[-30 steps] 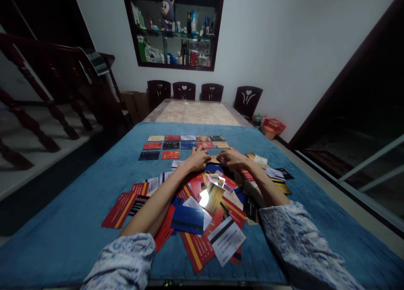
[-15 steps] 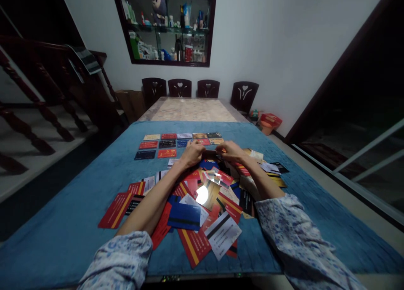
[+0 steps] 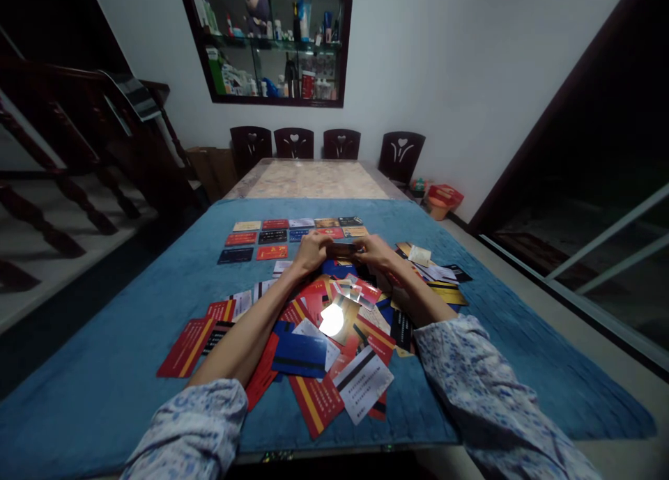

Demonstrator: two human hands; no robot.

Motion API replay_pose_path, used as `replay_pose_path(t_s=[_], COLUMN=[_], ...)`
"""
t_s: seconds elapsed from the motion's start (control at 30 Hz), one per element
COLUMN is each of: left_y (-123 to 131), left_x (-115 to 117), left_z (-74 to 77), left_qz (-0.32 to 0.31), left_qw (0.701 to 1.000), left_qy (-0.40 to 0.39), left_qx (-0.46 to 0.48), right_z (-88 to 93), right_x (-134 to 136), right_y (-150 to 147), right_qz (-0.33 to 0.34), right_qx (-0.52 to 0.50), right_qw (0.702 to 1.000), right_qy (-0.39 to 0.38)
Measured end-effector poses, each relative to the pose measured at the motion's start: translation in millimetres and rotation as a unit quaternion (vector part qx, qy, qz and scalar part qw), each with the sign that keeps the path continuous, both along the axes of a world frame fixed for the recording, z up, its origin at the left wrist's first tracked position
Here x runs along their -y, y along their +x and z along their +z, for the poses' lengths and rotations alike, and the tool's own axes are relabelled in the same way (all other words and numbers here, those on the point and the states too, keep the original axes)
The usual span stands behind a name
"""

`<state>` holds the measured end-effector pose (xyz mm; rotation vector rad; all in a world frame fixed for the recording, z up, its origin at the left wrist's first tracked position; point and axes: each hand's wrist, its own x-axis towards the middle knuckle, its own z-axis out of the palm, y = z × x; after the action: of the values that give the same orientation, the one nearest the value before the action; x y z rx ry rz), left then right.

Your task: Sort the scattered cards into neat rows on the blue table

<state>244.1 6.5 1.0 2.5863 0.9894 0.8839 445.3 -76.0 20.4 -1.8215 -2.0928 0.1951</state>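
Between my two hands is a dark plastic card (image 3: 342, 250), its face tilted so that little of the print shows. My left hand (image 3: 313, 252) is closed on its left end, and my right hand (image 3: 373, 250) pinches the right end. Below them spreads a loose heap of cards, among them a blue card (image 3: 300, 354), a silver card (image 3: 363, 384) and a red card with a yellow stripe (image 3: 316, 400). Beyond my hands, cards lie in neat rows, including an orange-red card (image 3: 272, 253) and a dark navy card (image 3: 235, 256).
A blue cloth (image 3: 130, 327) covers the near part of the table; its far part is bare marble (image 3: 318, 177). More cards, one of them gold (image 3: 447, 294), lie right of my right forearm. Dark chairs (image 3: 401, 156) stand at the far end, below a wall cabinet (image 3: 277, 104).
The card between my hands now shows more of its face, and my hands sit slightly lower and nearer. The whole view has shifted a little.
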Motion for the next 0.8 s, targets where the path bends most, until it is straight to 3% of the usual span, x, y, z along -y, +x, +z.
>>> replay_pose_path(t_s=[0.57,0.8], left_y=[3.3,3.3], left_x=[1.3,2.2], left_z=[-2.3,-0.2], left_qz=[-0.013,-0.017], left_qw=[1.0,1.0], left_qy=[-0.012,-0.011], left_qx=[-0.022,0.02], right_z=[12.1,12.5], right_x=[-8.2,-2.2], right_y=[2.7,-5.9], right_qz=[-0.011,-0.02], right_qx=[-0.098,-0.012], right_qw=[0.989,0.989], right_qy=[0.108,0.143])
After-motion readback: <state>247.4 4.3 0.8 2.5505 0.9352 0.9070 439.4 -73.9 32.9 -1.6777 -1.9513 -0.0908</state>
